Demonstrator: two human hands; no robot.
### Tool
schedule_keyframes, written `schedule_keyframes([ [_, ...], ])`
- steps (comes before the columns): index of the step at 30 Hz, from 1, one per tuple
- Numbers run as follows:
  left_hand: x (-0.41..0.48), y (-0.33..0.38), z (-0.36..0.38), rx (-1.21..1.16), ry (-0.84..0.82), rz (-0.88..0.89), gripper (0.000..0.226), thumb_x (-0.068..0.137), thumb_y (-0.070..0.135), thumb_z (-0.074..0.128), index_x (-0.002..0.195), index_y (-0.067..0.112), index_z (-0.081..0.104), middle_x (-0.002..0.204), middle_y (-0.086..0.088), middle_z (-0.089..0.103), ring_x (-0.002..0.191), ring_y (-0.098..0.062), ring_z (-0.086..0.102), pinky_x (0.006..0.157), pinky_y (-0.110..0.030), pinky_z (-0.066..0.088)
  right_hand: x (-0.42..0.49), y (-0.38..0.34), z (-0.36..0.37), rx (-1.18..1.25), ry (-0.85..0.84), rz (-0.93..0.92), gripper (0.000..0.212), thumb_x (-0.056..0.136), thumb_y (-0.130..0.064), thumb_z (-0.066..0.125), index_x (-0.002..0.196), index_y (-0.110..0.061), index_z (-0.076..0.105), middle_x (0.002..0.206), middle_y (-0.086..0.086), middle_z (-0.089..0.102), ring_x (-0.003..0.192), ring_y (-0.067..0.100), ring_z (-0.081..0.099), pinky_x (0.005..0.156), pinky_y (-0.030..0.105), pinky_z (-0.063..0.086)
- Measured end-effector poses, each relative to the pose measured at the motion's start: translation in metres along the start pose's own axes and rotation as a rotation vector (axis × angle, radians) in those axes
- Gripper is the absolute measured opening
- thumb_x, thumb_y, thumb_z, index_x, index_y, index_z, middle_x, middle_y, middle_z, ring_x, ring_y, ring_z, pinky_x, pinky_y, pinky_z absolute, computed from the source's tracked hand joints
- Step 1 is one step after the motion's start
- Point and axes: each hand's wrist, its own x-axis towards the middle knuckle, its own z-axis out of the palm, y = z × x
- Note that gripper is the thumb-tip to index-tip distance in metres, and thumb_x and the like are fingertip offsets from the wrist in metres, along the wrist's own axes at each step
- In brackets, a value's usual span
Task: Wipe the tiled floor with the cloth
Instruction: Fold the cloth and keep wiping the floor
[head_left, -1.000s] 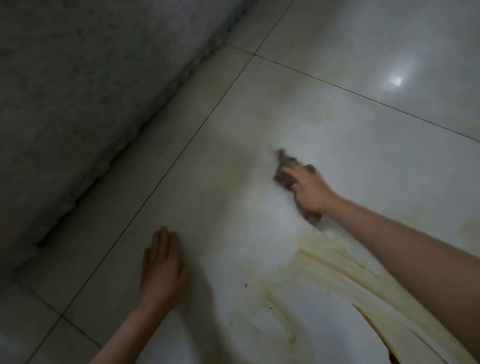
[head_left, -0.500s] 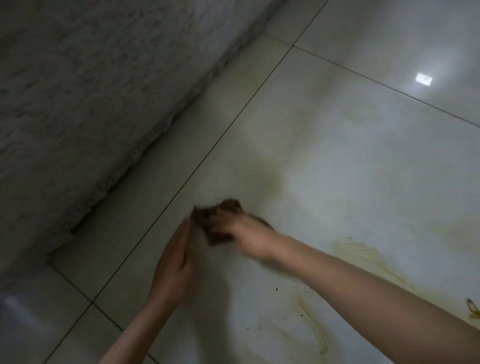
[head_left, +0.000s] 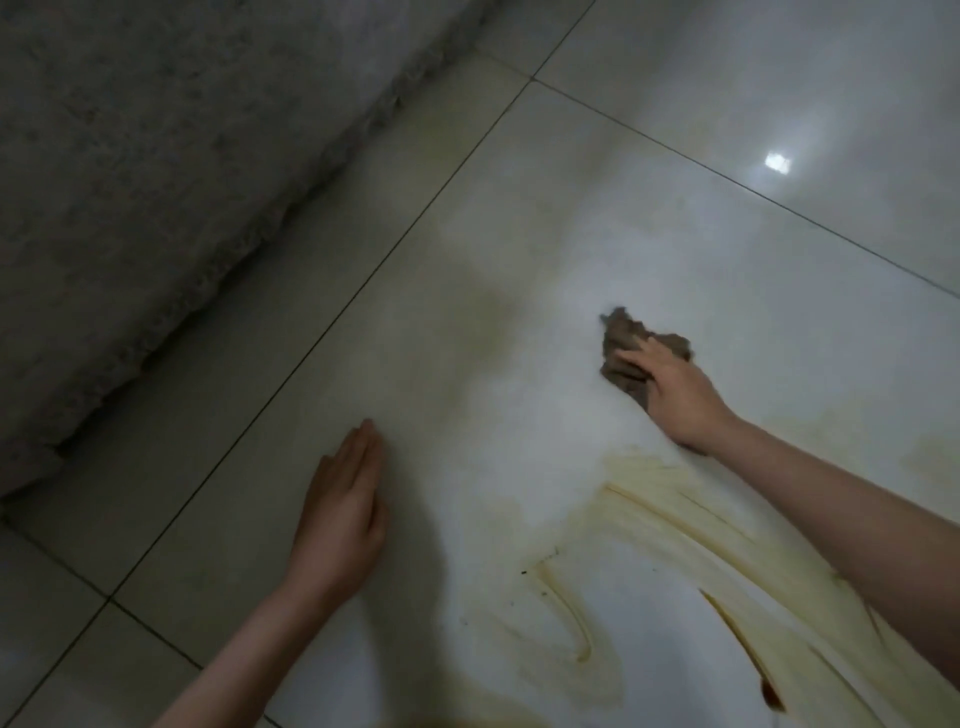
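On the tiled floor (head_left: 519, 208), right hand (head_left: 675, 400) presses the brown cloth (head_left: 621, 338) down, fingers apparently straight over it (dim view). Cloth has swung back out from beside the left hand (head_left: 343, 504), which lies flat, bracing. Yellow smear (head_left: 701, 525) nearer the body remains: more strokes needed.

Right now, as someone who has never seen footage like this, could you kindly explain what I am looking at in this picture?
There is no machine here: these are a person's two bare hands, filmed by one camera worn on the head, looking forward and down. The right hand presses a crumpled brown cloth onto the pale tiled floor. The left hand rests flat on the tile, holding nothing. Yellow-brown smears streak the floor beside the right forearm. The grey textured fabric at upper left seems to be a furniture covering.
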Motion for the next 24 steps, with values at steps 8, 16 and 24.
schedule_keyframes([
  [8,0.019,0.054,0.023,0.072,-0.058,0.120,0.056,0.084,0.014,0.039,0.136,-0.005,0.048,0.151,-0.021,0.032,0.138,-0.039,0.035,0.113,-0.052,0.028,-0.133,-0.035,0.080,-0.028,-0.134,-0.531,0.054,0.071,0.011,0.068,0.122,-0.006,0.065,0.140,0.015,0.052,0.131,0.036,0.047,0.099,0.056,0.043],
  [16,0.043,0.135,0.061,0.224,-0.158,0.355,0.058,0.086,0.010,0.042,0.143,0.000,0.041,0.156,-0.015,0.023,0.142,-0.032,0.030,0.115,-0.045,0.023,-0.164,0.005,0.040,0.327,-0.007,-0.118,0.050,0.086,0.006,0.047,0.129,-0.015,0.062,0.138,0.006,0.056,0.130,0.020,0.049,0.108,0.010,0.026],
  [24,0.049,0.214,0.109,0.413,-0.279,0.544,0.062,0.098,0.016,0.034,0.155,0.013,0.010,0.162,-0.004,-0.011,0.149,-0.017,-0.005,0.119,-0.031,-0.001,-0.252,0.127,-0.044,0.350,0.313,0.398,0.051,0.087,0.007,0.055,0.130,-0.020,0.060,0.128,-0.003,0.060,0.114,0.014,0.058,0.088,-0.004,0.028],
])
